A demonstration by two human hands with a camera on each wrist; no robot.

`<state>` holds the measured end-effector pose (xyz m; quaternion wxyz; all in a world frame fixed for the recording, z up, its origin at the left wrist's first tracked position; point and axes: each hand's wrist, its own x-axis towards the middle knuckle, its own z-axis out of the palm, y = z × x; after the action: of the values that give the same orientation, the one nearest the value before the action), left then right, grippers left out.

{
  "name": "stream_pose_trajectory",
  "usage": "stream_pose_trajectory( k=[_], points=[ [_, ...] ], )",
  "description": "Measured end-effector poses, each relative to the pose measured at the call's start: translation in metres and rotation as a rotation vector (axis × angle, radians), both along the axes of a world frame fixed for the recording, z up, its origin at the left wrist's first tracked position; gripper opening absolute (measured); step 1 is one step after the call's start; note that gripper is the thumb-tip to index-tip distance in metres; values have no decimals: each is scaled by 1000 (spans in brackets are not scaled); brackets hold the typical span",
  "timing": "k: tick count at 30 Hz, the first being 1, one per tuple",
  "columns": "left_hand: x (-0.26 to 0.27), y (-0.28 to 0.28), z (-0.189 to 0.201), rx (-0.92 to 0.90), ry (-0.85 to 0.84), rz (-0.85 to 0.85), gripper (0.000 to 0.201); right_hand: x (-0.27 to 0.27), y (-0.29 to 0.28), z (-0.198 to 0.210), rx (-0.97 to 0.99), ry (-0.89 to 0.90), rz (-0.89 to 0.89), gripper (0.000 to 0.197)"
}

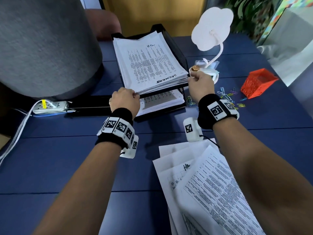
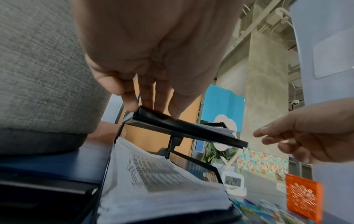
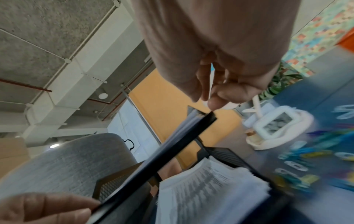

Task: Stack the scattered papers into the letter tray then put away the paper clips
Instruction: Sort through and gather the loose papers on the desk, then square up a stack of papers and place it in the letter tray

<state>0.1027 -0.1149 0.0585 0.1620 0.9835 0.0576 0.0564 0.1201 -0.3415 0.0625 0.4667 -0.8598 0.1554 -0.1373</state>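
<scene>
A: Head view first. What's at twelve o'clock?

B: A black two-tier tray (image 1: 176,48), its top tier full of printed papers (image 1: 149,61). More sheets lie in the bottom tier (image 1: 162,100). The left hand (image 1: 124,101) is at the stack's near left corner, fingers curled against the front edge. The right hand (image 1: 199,82) is at the near right corner, fingers curled there too.

A: Any papers not yet in?

B: A fanned pile (image 1: 203,180) lies on the blue table (image 1: 67,167) at five o'clock, under the right forearm. Coloured clips (image 1: 227,97) are scattered at two o'clock, just right of the tray, with an orange bin (image 1: 257,83) tipped on its side beyond them. A white lamp (image 1: 211,28) stands at one o'clock, a power strip (image 1: 50,107) at nine, a grey chair back (image 1: 42,44) at ten.

A: Left wrist view?

B: The left hand (image 2: 153,60) has its fingertips (image 2: 130,104) bent down onto the top tier's front rail (image 2: 187,128), touching it; whether they pinch paper I cannot tell. The right hand (image 2: 310,136) comes in from three o'clock, fingers loosely curled, apart from the rail's end. The lower stack (image 2: 162,181) fills six o'clock.

A: Right wrist view?

B: The right hand (image 3: 220,53) pinches thumb and finger together at the rail's (image 3: 153,166) far corner, right on the sheet edges (image 3: 178,131). The left hand's fingertips (image 3: 47,207) hold the rail's other end at seven o'clock. Clips (image 3: 306,159) blur at four o'clock.
</scene>
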Motion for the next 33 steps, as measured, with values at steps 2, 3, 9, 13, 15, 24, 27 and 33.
stream_pose_trajectory(
  k=[2, 3, 9, 13, 15, 24, 27, 33],
  points=[
    [-12, -3, -3, 30, 15, -15, 32, -18, -11, -8, -12, 31, -7, 29],
    [-19, -5, -5, 36, 24, -22, 34, -27, -18, -14, -11, 55, -12, 28],
    [-55, -24, -21, -42, 87, -92, 59, -82, -53, -50, -49, 250, -3, 25],
    [-75, -43, -32, -39, 167, -157, 56, -117, -75, -66, -56, 336, -15, 27],
    [-86, -55, -36, -50, 204, -186, 54, -132, -86, -73, -60, 373, 0, 26],
    [-136, -104, -65, -66, 495, -327, 43, -178, -122, -85, -115, 571, 29, 31],
    [-161, -119, -78, 21, 566, -339, 64, -191, -128, -88, -173, 681, 122, 39],
    [-178, -138, -92, 191, 610, -323, 89, -202, -135, -92, -146, 696, 191, 46]
  ],
)
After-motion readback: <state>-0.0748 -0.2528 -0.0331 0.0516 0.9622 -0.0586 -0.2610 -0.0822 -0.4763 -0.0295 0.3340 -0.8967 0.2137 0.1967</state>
